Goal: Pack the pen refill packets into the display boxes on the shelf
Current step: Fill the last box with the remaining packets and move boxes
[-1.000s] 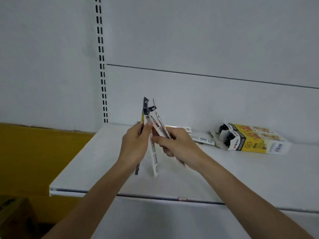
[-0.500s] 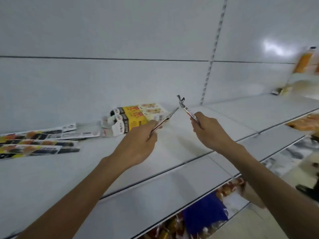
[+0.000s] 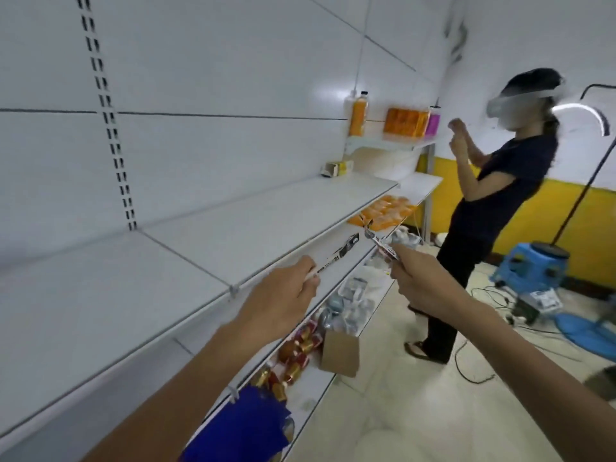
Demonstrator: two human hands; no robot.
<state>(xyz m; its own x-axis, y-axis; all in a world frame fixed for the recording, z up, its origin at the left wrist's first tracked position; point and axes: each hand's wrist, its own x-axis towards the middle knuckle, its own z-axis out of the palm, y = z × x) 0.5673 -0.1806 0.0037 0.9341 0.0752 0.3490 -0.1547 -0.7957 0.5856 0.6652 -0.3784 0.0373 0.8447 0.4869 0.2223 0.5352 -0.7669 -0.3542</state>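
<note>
Head view: looks along a white shelf (image 3: 133, 295) that runs away toward the right.
Left grip (image 3: 283, 301): fingers curled, thumb and fingertips pinching the near end of 1 refill packet (image 3: 336, 258).
Left packet look: a long, thin, flat strip, white along most of its length with small dark marks and a black far end; it slants up and to the right.
Left packet place: in the air over the front edge of the shelf; I cannot tell whether it touches.
Right grip (image 3: 423, 281): fingers closed round the lower end of a second packet (image 3: 383, 248).
Right packet look: thin strip with red and white print and a crumpled grey top, pointing up and left.
Right packet place: out past the front edge of the shelf, over the aisle; its tip is near the left packet's black end, but apart.
Writing: the print on both packets is too small and blurred to read.
Yellow box (image 3: 336, 168): lies at the back edge of the shelf, far end, its white end open.
Lower shelves: red and gold packs (image 3: 296, 355), a cardboard box (image 3: 340, 351), clear packs (image 3: 350, 301), a blue packet (image 3: 240, 428).
High shelf: an orange bottle (image 3: 358, 116) and orange packs (image 3: 405, 120).
Aisle: another person (image 3: 500, 201) stands with both hands raised; a blue stool (image 3: 533, 268) is beyond.
</note>
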